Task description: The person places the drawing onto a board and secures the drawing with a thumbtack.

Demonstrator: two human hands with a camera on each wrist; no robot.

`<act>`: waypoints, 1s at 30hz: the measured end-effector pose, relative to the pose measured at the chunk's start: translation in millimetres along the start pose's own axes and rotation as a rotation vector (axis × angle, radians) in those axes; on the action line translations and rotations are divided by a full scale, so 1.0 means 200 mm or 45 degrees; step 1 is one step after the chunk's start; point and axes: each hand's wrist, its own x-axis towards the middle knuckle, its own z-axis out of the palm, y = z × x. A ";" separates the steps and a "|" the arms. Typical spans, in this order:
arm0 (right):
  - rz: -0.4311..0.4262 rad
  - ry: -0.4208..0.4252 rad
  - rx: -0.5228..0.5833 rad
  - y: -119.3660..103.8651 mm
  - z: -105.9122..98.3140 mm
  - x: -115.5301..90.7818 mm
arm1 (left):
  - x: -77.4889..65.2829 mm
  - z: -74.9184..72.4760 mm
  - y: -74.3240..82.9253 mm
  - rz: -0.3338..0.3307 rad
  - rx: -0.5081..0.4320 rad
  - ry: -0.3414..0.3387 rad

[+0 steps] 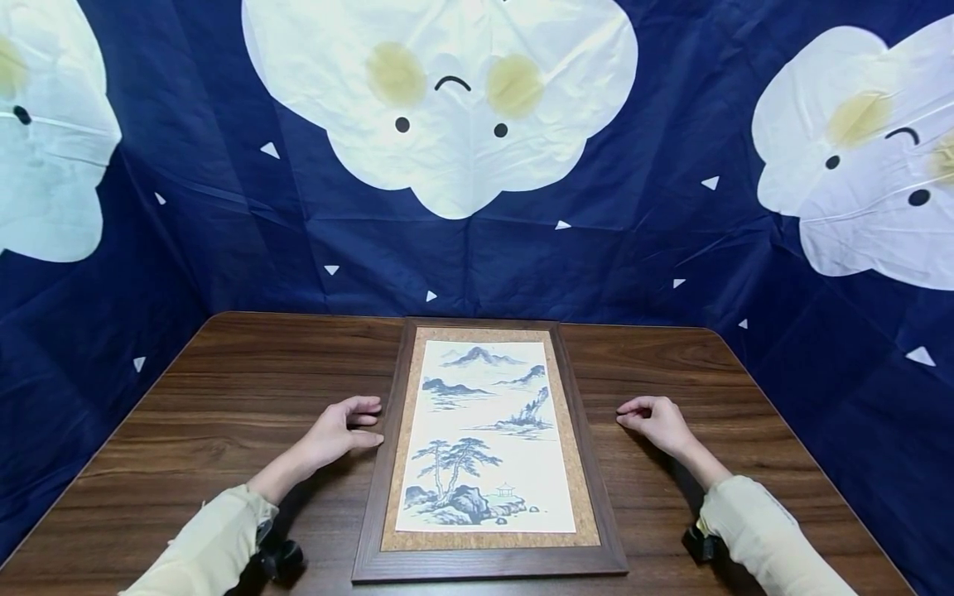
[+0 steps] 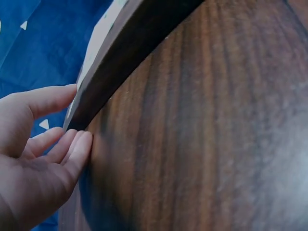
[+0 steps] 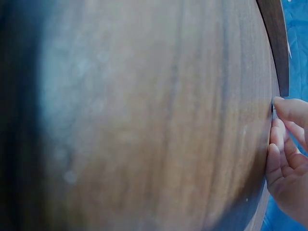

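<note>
A brown wooden frame with a cork backing (image 1: 589,497) lies flat on the table, its long sides running away from me. On the cork rests a white sheet with a blue ink landscape (image 1: 484,447) of mountains, pines and a pavilion, slightly askew to the border. My left hand (image 1: 343,430) is at the frame's left side, thumb and fingers spread apart, fingertips right at the outer edge. To the right, apart from the frame, my right hand (image 1: 659,424) hovers low over the table with fingers loosely bent and thumb close to them; I cannot tell if something tiny is between them.
The dark wood-grain table (image 1: 298,364) has rounded far corners. A navy cloth (image 1: 224,232) with white clouds and small triangles hangs behind and at both sides. Black wrist devices (image 1: 279,559) sit under both pale sleeves, close over the tabletop.
</note>
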 end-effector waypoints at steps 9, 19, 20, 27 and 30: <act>-0.009 0.015 -0.066 0.00 0.00 0.00 | 0.01 0.03 -0.01 0.017 0.004 -0.028; 0.002 0.032 -0.096 -0.01 -0.01 0.00 | 0.00 0.03 -0.03 0.104 -0.039 -0.042; -0.001 0.029 -0.098 -0.01 -0.01 0.00 | 0.00 0.03 -0.03 0.120 -0.043 -0.043; -0.007 0.006 -0.093 -0.02 -0.01 -0.01 | 0.00 0.03 -0.03 0.030 -0.043 -0.042; -0.005 -0.014 -0.079 -0.02 -0.01 0.00 | 0.00 0.03 -0.02 0.000 -0.039 -0.046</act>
